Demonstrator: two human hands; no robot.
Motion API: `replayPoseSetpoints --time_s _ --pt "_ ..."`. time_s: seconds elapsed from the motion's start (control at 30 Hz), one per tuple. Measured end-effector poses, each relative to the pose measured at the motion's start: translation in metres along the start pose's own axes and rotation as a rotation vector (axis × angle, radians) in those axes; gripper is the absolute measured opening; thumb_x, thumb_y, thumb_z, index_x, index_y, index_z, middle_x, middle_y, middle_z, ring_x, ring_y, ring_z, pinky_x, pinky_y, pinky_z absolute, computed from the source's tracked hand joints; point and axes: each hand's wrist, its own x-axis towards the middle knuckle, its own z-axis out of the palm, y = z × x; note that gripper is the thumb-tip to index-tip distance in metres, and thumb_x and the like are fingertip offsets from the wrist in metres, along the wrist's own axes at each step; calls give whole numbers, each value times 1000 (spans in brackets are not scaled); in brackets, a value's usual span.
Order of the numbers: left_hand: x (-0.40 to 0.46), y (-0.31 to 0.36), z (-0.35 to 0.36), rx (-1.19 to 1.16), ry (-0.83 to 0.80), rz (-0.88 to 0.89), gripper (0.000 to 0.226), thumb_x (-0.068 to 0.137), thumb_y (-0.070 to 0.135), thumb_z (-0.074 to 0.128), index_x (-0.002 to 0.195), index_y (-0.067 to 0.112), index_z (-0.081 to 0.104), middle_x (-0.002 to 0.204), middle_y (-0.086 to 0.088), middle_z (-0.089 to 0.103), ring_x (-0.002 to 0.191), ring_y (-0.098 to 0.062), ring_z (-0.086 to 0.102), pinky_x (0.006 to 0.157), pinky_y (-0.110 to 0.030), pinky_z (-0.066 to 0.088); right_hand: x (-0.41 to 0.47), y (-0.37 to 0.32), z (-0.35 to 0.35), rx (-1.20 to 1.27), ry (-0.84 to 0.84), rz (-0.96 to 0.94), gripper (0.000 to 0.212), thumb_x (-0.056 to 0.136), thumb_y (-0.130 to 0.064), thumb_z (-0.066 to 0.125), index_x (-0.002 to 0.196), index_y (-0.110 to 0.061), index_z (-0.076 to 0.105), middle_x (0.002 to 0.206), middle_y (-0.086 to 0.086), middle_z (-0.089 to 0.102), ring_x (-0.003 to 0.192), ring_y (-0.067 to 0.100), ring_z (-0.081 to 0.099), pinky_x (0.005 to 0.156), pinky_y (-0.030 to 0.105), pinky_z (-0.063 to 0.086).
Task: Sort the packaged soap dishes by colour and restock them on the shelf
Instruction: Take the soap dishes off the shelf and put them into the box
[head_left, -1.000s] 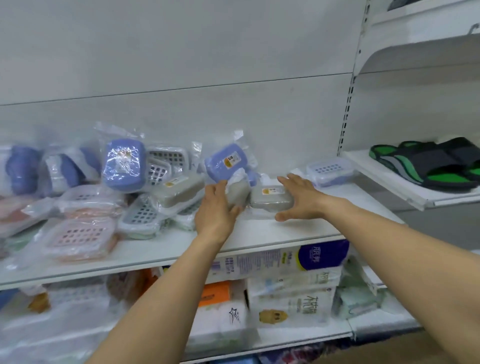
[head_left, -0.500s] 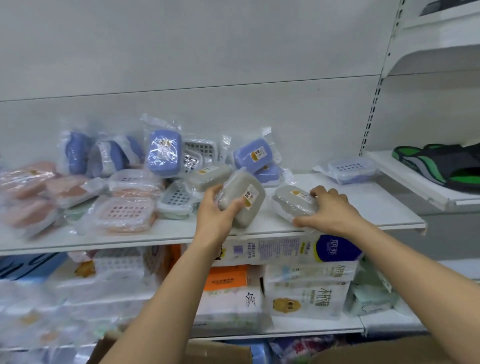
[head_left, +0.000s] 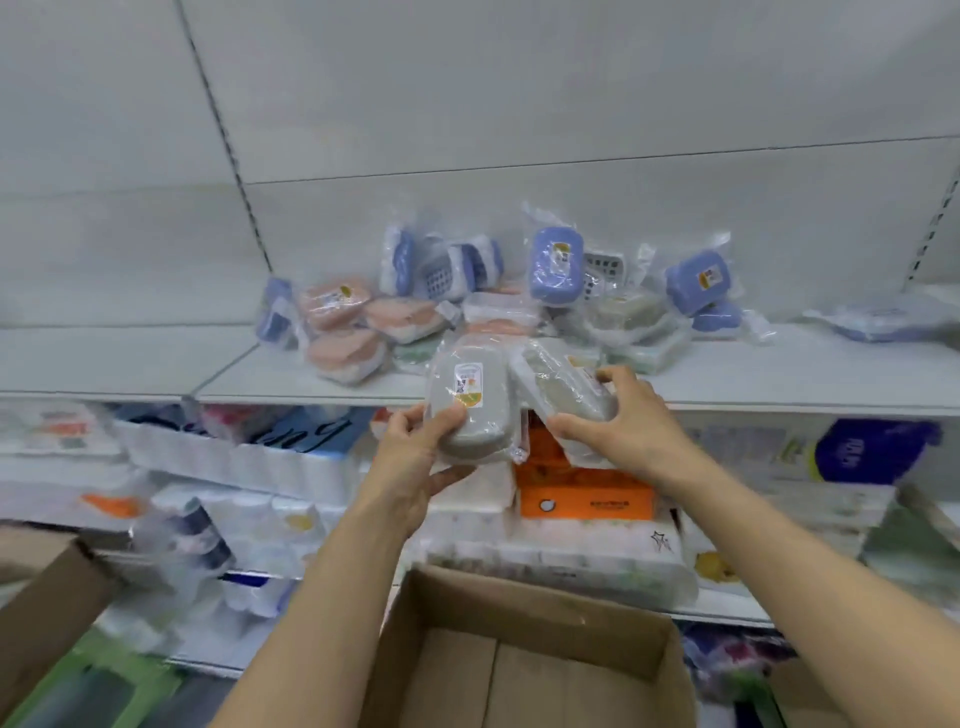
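Lifted off the shelf (head_left: 779, 374), each hand (head_left: 415, 457) grips a grey dish (head_left: 467, 410)

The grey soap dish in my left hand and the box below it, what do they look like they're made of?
The grey soap dish, gripped by the left hand, looks like matte moulded plastic, with rounded corners and an even colour, sealed in a glossy clear film bag that shows glare and wrinkles. The box looks like plain brown cardboard, with a dull surface and folded flaps; its corrugation cannot be made out.

grey soap dishes (head_left: 470, 402), blue dishes (head_left: 555, 270), pink dishes (head_left: 343, 353), white shelf (head_left: 779, 374)
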Motion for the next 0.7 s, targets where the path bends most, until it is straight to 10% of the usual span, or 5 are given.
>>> replayPoseSetpoints --time_s 0.7 --pt "-87 67 -341 -38 169 -21 62 86 21 74 138 8 43 127 -14 59 102 -29 67 74 -43 61 -108 -221 240 108 -263 -129 103 44 -80 69 130 -31 41 125 -3 52 109 18 55 94 44 50"
